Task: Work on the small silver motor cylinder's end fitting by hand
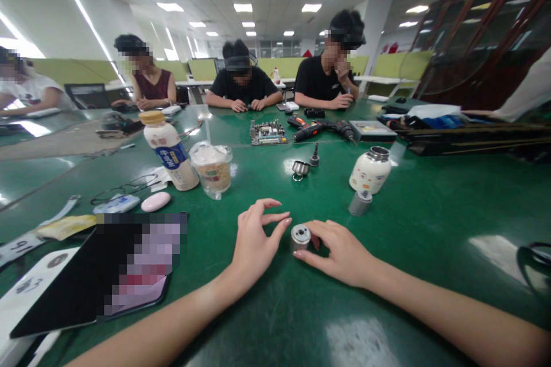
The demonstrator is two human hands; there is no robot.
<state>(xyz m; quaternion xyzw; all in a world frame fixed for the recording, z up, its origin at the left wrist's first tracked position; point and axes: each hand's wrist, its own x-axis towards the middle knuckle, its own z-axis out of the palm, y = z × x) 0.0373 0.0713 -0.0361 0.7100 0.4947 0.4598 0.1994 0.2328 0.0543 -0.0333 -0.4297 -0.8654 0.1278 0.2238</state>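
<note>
On the green table (275, 298), a short silver metal cylinder (300, 239) stands upright, with dark holes in its round top face. My right hand (340, 249) grips it from the right, thumb at the front and fingers behind. Just left of the cylinder is my left hand (258, 235), holding nothing, its thumb and fingers apart. Beyond my right hand, a grey metal cylinder (360, 204) with a clear top stands by a lidless white bottle (371, 171) with face drawings. Farther forward lie a metal cup-shaped piece (301, 169) with a ring and a dark conical piece (314, 156).
At left are a tablet (64, 281), a pink oval case (155, 202), a drink bottle (170, 152) and a plastic cup (212, 169) with a straw. A circuit board (268, 132) and power drills (318, 128) lie farther back. Several people sit across the table.
</note>
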